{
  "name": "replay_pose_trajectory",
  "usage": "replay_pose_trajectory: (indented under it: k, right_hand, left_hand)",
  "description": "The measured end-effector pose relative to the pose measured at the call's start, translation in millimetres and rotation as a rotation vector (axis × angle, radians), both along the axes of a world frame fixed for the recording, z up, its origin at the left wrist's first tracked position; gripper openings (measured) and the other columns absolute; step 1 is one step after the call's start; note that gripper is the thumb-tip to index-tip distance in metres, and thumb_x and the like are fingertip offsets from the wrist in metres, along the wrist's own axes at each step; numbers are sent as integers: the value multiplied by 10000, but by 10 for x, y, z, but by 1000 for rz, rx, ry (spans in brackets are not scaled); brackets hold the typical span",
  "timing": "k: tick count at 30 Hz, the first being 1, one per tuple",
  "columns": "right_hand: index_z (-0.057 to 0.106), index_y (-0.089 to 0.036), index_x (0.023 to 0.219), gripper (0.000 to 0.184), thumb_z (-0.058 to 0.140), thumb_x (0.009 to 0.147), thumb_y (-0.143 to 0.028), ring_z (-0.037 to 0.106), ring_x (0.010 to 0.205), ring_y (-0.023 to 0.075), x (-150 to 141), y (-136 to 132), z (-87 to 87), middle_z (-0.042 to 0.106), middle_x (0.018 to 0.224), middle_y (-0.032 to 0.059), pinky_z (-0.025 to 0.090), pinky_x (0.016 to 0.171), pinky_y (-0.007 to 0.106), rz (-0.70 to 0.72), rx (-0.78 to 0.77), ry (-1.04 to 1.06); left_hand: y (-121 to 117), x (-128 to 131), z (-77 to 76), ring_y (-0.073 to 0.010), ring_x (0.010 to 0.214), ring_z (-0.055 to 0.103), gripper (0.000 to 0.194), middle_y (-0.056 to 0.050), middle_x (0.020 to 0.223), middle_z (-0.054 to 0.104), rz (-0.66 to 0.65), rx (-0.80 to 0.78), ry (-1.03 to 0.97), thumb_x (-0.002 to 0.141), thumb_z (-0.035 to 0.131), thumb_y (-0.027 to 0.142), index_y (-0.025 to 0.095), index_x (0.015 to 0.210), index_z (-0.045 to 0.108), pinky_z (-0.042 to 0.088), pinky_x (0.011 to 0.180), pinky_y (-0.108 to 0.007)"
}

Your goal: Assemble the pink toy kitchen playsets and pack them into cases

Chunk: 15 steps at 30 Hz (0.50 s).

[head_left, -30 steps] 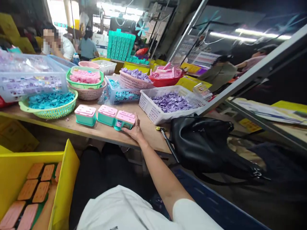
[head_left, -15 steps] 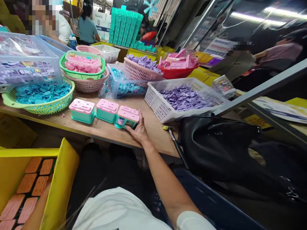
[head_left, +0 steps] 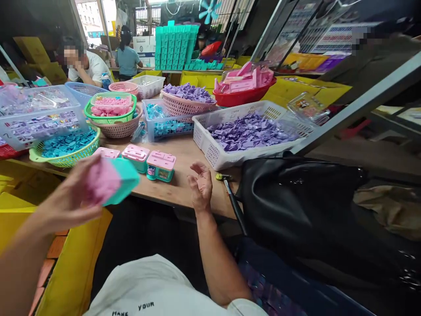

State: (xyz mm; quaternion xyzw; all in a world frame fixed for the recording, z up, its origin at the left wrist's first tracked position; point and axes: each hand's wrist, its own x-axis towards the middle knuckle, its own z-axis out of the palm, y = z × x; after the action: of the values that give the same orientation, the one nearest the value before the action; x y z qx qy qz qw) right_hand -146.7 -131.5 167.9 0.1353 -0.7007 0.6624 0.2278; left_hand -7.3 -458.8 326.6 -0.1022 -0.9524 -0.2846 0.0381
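My left hand (head_left: 74, 193) is raised near the camera, closed round a pink-and-teal plastic box (head_left: 113, 181) that is blurred by motion. My right hand (head_left: 200, 186) hovers over the wooden table (head_left: 177, 186), palm up, fingers loosely curled, holding nothing. Just left of it a row of pink-and-teal boxes stands on the table: the nearest (head_left: 161, 166), a second (head_left: 135, 156) and a third (head_left: 107, 152) partly hidden behind the held box.
A white basket of purple pieces (head_left: 243, 134) sits right of the row. A green basket of blue pieces (head_left: 66, 147), other baskets and crates fill the back. A black bag (head_left: 296, 193) and a small hammer (head_left: 226, 186) lie right. A yellow bin (head_left: 75, 263) stands at my left. People sit behind.
My left hand came up from the yellow bin with a pink-and-teal box. My right hand let go of the nearest box on the table and lifted off, turning palm up.
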Motion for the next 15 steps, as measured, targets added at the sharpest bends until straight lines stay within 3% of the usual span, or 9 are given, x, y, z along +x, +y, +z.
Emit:
replay_pose_trajectory:
  k: [2,4,6,8,11,13,15]
  right_hand:
    - [271,-249,1537,844,431,859,-726,456,1390,344,95,277,128,419,1513,180,506,1015,510,54,117,0]
    - [113,-259,1595,998,480,823,-774,379,1461,353,123,554,193,291,1619,164,474,1066,541,110,264,-6]
    - [44,-262,1611,1105,596,789,-753,355,1485,337,82,775,164,264,1640,153,432,1126,540,147,376,-32]
    - [123,-248,1606,1079,679,788,-679,369,1480,316,8,914,59,344,1600,157,378,1184,523,119,447,-76]
    - [299,-227,1554,924,713,810,-588,413,1438,325,-52,977,-85,449,1506,168,348,1203,531,-29,540,-131]
    - [335,-222,1537,886,712,816,-571,415,1419,345,-36,946,-65,438,1480,177,350,1195,545,-140,588,-99]
    - [315,-219,1550,876,692,837,-563,386,1420,361,-36,852,79,396,1481,184,334,1198,552,-222,626,-20]
  left_hand:
    - [820,-580,-26,-364,1421,384,1069,-67,1609,304,-289,-99,29,697,678,386,363,1613,128,403,1102,-475]
    - [1526,-1106,-180,-391,1427,373,1124,-142,1592,313,-488,-191,17,650,696,302,246,1623,136,388,1128,-490]
    - [2032,-1521,-388,-385,1357,453,1160,-191,1530,388,-689,-275,-1,624,710,269,176,1621,123,415,1097,-478]
    - [2309,-1815,-560,-379,1325,479,1141,-210,1482,448,-794,-370,-8,619,706,232,132,1609,147,411,1090,-470]
    - [2275,-2056,-591,-377,1367,430,1048,-203,1532,424,-800,-475,41,667,689,214,138,1594,206,368,1116,-478]
    - [1958,-2094,-459,-357,1394,396,976,-180,1572,389,-720,-508,93,732,679,246,149,1591,226,342,1138,-463]
    - [1465,-2025,-295,-323,1382,405,842,-149,1562,412,-506,-543,128,830,630,291,148,1576,268,334,1146,-437]
